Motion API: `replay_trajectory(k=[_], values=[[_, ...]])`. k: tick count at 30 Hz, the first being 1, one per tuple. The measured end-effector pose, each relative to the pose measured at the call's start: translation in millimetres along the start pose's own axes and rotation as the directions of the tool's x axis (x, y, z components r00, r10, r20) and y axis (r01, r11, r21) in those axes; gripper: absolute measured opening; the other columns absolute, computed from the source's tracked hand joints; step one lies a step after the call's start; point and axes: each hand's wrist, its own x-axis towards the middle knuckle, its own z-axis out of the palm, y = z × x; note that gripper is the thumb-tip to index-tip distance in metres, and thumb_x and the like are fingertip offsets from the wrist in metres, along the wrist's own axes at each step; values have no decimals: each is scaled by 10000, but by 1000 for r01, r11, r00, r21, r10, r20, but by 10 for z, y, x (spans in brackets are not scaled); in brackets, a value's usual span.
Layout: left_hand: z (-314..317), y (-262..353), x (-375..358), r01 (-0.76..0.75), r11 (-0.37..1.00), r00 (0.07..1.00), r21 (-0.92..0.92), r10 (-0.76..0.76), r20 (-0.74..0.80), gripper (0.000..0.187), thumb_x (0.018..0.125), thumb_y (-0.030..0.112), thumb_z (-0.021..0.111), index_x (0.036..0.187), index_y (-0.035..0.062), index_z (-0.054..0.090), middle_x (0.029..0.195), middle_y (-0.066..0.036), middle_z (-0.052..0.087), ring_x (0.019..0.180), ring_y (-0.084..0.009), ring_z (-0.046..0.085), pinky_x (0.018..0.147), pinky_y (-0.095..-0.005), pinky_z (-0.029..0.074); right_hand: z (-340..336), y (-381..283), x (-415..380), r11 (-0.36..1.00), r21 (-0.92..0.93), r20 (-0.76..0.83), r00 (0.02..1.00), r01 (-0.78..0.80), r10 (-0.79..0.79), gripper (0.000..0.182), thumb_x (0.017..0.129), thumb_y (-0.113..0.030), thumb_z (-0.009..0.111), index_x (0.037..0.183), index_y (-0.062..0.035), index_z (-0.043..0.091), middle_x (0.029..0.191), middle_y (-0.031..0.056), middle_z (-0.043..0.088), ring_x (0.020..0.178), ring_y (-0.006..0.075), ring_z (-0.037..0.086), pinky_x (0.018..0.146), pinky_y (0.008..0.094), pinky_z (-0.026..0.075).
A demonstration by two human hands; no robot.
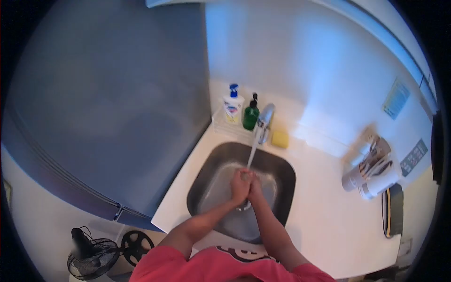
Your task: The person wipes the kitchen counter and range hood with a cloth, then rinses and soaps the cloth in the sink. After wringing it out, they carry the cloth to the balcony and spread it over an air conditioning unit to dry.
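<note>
**Head view: hands resting together under running water**

The person's left hand [240, 185] and right hand [254, 183] are resting against each other inside a dark grey, rounded-square metal sink [289, 189], which is sitting in a smooth white desk [324, 214]. A thin, clear stream of water [252, 152] is falling from a shiny silver metal faucet [266, 115] and is reaching the fingers.

Grip state: both hands are bending their fingers and touching each other; whether anything is lying between the palms, one cannot tell.

Technique: for good contact with the water, the person should be holding both hands low, within the sink's walls, so that splashes are landing inside, and should be turning palms, backs and finger gaps through the stream.

Surroundings: a white plastic bottle with a blue pump [232, 110] and a green bottle with a black pump [251, 117] are standing left of the faucet; a yellow, block-shaped sponge [279, 139] is lying to its right.
</note>
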Motion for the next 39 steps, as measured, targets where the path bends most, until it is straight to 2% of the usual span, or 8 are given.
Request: replay_trajectory(k=[7, 11, 14, 20, 24, 26, 32, 39], values=[[-37, 13, -151, -124, 992, 976, -9, 123, 179, 254, 862, 269, 542, 830, 24, 600, 752, -106, 633, 628, -224, 587, 607, -348, 457, -353, 303, 32, 874, 105, 311, 850, -475, 424, 458, 857, -474, 510, 975, -32, 523, 928, 80, 559, 827, 195, 553, 721, 333, 468], [38, -273, -35, 274, 950, 947, -149, -239, 215, 443, 895, 410, 451, 671, 43, 557, 598, -64, 559, 541, -219, 542, 537, -362, 427, -236, 16, 10, 848, -158, 102, 846, -505, 523, 500, 846, -503, 513, 995, -26, 523, 952, 91, 551, 866, 212, 557, 736, 337, 471], [126, -671, 395, 602, 459, 675, -653, -729, 110, 456, 898, 466, 425, 718, 65, 546, 664, -37, 529, 654, -195, 563, 564, -347, 437, 40, -283, -130, 799, -600, 111, 993, 37, 37, 525, 841, -524, 500, 1021, -32, 527, 964, 94, 549, 898, 197, 547, 764, 320, 467], [248, -783, 512, 666, 70, 543, -743, -728, 418, 329, 882, 341, 515, 916, 16, 560, 903, -92, 577, 802, -224, 572, 678, -324, 465, 329, -362, -251, 855, -484, 112, 982, 185, -150, 371, 857, -395, 544, 1019, -62, 537, 929, 67, 561, 882, 166, 548, 782, 275, 447], [294, -332, 201, 187, 918, 962, -350, -242, -123, 280, 889, 309, 513, 862, 37, 576, 848, -96, 593, 800, -215, 582, 680, -312, 461, 151, -191, 13, 990, -103, 54, 995, 94, -88, 249, 859, -241, 561, 1033, -65, 531, 946, 71, 579, 882, 186, 551, 771, 328, 463], [161, 57, 93, -65, 972, 984, -225, 25, -177, 280, 878, 287, 536, 830, 15, 578, 804, -108, 602, 747, -203, 582, 645, -315, 463, 22, -161, 134, 999, -6, 204, 978, -37, 37, 214, 861, -231, 556, 1006, -75, 540, 910, 59, 588, 852, 185, 559, 744, 338, 477], [99, 232, 69, -67, 979, 996, -192, 55, -64, 367, 883, 316, 525, 729, -16, 558, 649, -90, 576, 612, -190, 556, 587, -323, 448, -119, -211, 186, 845, 180, 555, 762, -503, 336, 248, 895, -273, 467, 981, -62, 566, 959, 77, 590, 874, 211, 572, 771, 348, 469], [-14, 61, 124, 142, 943, 985, -301, -105, 136, 462, 894, 360, 484, 603, 2, 502, 522, -46, 481, 484, -154, 444, 491, -312, 360, -77, -144, 256, 848, 10, 302, 810, -530, 503, 344, 916, -331, 401, 986, -41, 572, 976, 101, 592, 886, 253, 575, 772, 377, 467]])
